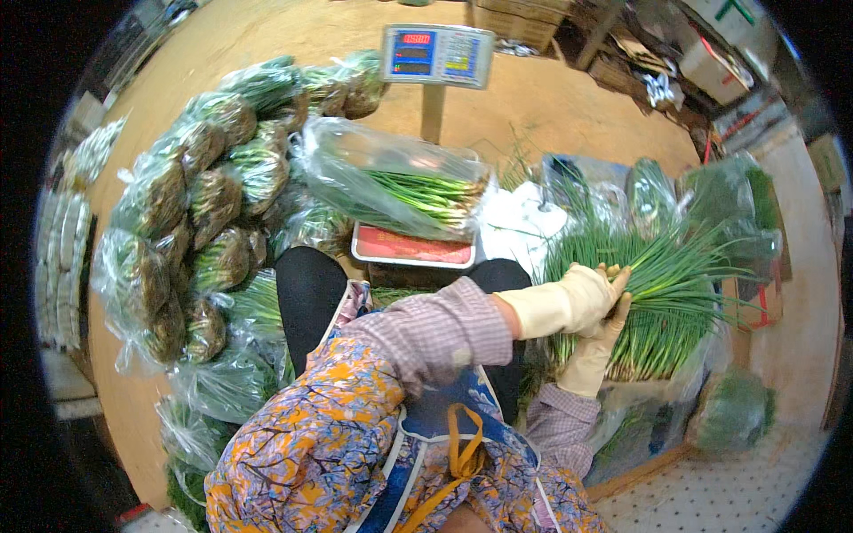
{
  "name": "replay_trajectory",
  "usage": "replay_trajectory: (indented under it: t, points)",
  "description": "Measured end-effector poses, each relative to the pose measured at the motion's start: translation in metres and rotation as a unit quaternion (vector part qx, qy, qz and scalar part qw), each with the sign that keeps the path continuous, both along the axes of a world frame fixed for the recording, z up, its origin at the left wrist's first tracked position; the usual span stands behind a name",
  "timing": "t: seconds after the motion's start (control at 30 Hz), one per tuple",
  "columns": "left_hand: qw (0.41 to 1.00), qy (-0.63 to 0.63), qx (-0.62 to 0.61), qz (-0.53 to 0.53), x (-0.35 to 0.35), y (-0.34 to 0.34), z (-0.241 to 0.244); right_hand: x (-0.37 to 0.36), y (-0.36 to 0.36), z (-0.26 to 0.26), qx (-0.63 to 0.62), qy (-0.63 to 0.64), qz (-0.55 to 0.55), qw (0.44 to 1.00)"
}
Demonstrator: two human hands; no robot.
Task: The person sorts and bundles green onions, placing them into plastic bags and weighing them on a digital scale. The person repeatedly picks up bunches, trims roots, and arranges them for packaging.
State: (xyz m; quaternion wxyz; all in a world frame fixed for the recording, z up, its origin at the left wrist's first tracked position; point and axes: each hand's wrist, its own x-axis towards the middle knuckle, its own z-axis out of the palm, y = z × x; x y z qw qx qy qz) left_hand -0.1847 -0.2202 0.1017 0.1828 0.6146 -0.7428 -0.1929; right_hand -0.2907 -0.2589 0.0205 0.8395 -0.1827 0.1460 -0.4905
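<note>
Both of my hands wear cream rubber gloves and meet at a heap of loose green onions [660, 353] on my right. My left hand [590, 296] reaches across, its fingers among the green leaves at the heap's left side. Just below it, my right hand [603, 336] touches the same leaves, palm turned up. Whether either hand grips a bunch cannot be made out. In front of me a clear plastic bag of green onions [426, 200] lies on the pan of a digital scale [416, 250], roots to the right. The scale's lit display [436, 56] stands behind.
Many bagged green onion bundles [216, 193] are piled on the left. White plastic bags [523, 223] lie between scale and heap. More filled bags [726, 193] stand at the right, one bag [733, 410] nearer me. Cardboard boxes [520, 23] are at the back.
</note>
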Motion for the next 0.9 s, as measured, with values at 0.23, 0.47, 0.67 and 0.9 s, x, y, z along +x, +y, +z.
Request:
replay_trajectory:
  t: [0.23, 0.47, 0.67, 0.9]
  points:
    - [0.792, -0.149, -0.346, 0.481, 0.228, 0.096, -0.012, 0.116, -0.031, 0.016, -0.221, 0.181, 0.114, 0.952]
    - [0.753, 0.137, -0.147, 0.627, 0.365, 0.162, -0.075, 0.254, -0.010, 0.020, -0.658, 0.421, 0.159, 0.604]
    - [0.567, 0.653, -0.297, 0.405, 0.367, 0.207, -0.109, 0.298, -0.013, -0.054, -0.828, 0.450, 0.199, 0.271]
    - [0.555, 0.593, -0.333, 0.479, 0.341, 0.211, -0.032, 0.326, -0.021, -0.056, -0.694, 0.603, 0.370, 0.133]
